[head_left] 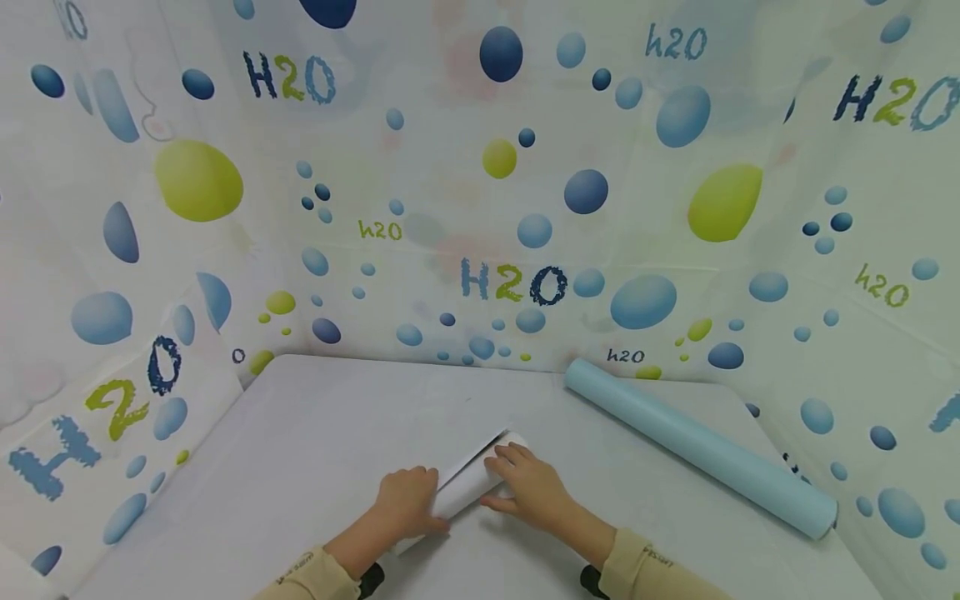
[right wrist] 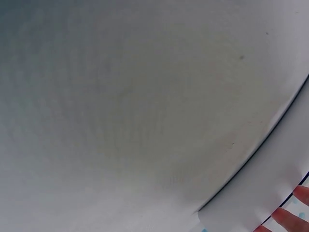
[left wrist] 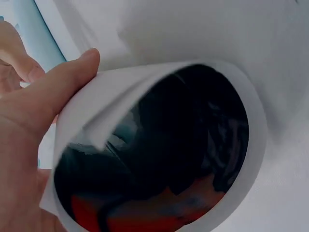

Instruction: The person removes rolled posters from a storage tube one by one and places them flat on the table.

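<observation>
A rolled poster (head_left: 468, 492), white outside, lies slantwise on the white table before me. My left hand (head_left: 408, 504) grips it near the close end, with the thumb along its near side. At the far end my right hand (head_left: 532, 487) holds it, fingers over the top and thumb low on the near side. In the left wrist view the rolled poster (left wrist: 258, 145) shows its open end, and its inner face is glossy, dark and partly red. Fingertips of the right hand (right wrist: 289, 220) touch the white roll's edge in the right wrist view.
A long light blue roll (head_left: 701, 446) lies diagonally on the table's right side. The white table (head_left: 285, 450) meets a white curtain (head_left: 420, 167) printed with blue and green drops and H2O lettering at the back and sides.
</observation>
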A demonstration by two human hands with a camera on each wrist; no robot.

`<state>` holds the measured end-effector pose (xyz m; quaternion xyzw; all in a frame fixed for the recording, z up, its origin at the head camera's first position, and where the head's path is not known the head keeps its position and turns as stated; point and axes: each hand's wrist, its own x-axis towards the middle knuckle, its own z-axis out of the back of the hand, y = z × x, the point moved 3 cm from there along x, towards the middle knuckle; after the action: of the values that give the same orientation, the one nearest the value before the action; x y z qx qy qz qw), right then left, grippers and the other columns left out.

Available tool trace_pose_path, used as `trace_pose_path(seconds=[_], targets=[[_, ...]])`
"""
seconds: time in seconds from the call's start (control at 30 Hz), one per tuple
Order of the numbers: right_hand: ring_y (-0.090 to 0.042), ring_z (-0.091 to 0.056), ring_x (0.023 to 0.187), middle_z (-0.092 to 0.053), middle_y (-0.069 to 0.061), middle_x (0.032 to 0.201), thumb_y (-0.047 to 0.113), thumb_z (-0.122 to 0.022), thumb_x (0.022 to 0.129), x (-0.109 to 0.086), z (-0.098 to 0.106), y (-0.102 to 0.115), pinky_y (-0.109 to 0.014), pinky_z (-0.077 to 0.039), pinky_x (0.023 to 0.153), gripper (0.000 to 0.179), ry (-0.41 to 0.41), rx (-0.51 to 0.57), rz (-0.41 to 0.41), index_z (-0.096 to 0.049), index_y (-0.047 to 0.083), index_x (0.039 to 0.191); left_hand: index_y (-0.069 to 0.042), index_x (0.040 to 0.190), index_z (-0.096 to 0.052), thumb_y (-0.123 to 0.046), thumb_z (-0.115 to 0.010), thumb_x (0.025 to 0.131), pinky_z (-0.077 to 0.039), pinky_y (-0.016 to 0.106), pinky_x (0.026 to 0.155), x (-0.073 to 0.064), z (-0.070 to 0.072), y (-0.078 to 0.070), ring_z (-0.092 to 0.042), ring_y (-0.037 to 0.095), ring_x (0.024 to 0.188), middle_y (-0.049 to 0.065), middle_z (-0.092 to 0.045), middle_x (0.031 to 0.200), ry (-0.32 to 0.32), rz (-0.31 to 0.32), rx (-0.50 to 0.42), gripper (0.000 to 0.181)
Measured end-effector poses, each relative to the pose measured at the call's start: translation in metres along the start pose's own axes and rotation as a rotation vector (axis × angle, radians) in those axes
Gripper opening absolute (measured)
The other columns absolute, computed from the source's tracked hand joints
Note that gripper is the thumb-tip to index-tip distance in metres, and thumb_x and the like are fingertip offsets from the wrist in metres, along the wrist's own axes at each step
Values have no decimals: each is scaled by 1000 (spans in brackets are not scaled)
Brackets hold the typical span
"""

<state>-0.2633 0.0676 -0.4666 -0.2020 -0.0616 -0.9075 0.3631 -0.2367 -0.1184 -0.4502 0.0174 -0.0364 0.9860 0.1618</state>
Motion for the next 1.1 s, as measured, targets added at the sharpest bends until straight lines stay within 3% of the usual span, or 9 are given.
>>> trace_pose_path(seconds=[0.13, 0.27, 0.4, 0.6, 0.83, 1.1], targets=[[-31, -51, 113, -56, -9, 119, 56, -59, 80, 1, 0, 0, -42, -53, 73, 53, 17, 59, -34, -60, 15, 114, -6, 89, -53, -50, -79, 59, -43, 33, 50, -1, -1, -3, -49, 17, 59, 3, -51, 71, 36, 6, -27, 59], [-31, -47, 118, -53, -9, 124, 59, -56, 80, 3, -1, 1, -45, -51, 76, 57, 83, 110, -91, -58, 15, 117, -5, 95, -54, -53, -77, 61, -44, 35, 50, -1, -4, -5, -52, 19, 61, 6, -53, 73, 62, 9, -71, 64], [-31, -43, 123, -50, -10, 129, 60, -55, 80, 4, -3, 1, -46, -47, 86, 61, 135, 159, -133, -56, 15, 121, -3, 97, -55, -53, -76, 63, -44, 35, 50, -1, -6, -8, -53, 20, 62, 6, -55, 74, 107, 0, -182, 64], [-34, -39, 125, -49, -14, 130, 60, -58, 78, 7, -4, 2, -47, -42, 92, 63, 136, 235, -145, -57, 13, 120, 1, 108, -52, -48, -75, 68, -46, 37, 56, -4, -5, -13, -57, 23, 68, 11, -59, 81, 163, -41, -355, 68], [-34, -33, 129, -45, -14, 134, 60, -58, 79, 10, -6, 2, -46, -37, 98, 63, 167, 325, -182, -58, 13, 120, 12, 125, -38, -42, -73, 74, -49, 41, 67, -9, -6, -19, -59, 27, 81, 22, -60, 96, 222, -44, -574, 82], [-34, -32, 130, -44, -13, 135, 55, -64, 77, 12, -6, 1, -47, -35, 99, 61, 163, 364, -145, -59, 11, 118, 13, 131, -23, -38, -72, 77, -45, 30, 42, -16, -19, -29, -54, 16, 52, 15, -55, 81, 274, 10, -869, 89]])
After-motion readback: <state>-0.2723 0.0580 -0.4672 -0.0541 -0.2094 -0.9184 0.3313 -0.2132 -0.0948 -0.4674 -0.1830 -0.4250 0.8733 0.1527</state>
